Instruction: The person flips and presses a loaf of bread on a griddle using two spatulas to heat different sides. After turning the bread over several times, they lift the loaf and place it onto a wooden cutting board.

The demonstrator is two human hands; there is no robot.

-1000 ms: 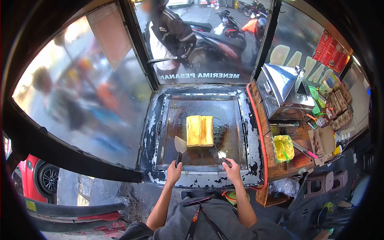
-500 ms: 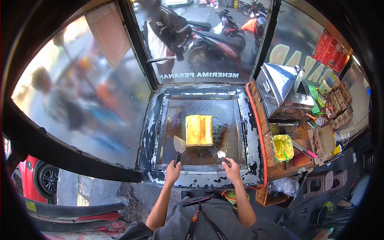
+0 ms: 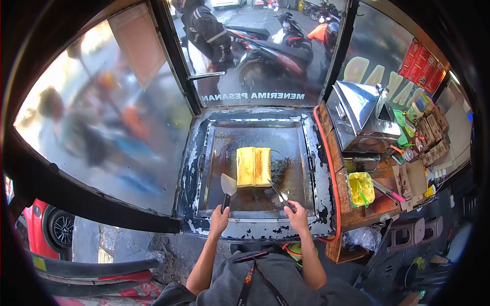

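Yellow toasted bread (image 3: 253,167), with a seam down its middle, lies flat on the dark griddle (image 3: 219,140). My left hand (image 3: 219,221) is closed around the black handle of a scraper (image 3: 229,184) with a broad, pale metal blade, close to the bread's lower left corner. In my right hand (image 3: 297,216) is a knife (image 3: 278,192), its long thin blade slanting up and left. The knife's tip is at the bread's lower right corner; whether it touches or slips under cannot be made out.
Right of the griddle, a wooden counter (image 3: 352,219) carries a shiny metal box (image 3: 357,115) and a tub of yellow spread (image 3: 361,188). An orange hose (image 3: 332,168) runs along the griddle's right side. Behind the front glass stand a person (image 3: 204,33) and motorbikes (image 3: 278,53).
The knife in my right hand has turned slightly, its blade now showing more clearly beside the bread's corner. Bread and scraper stay nearly still. The person outside has shifted.
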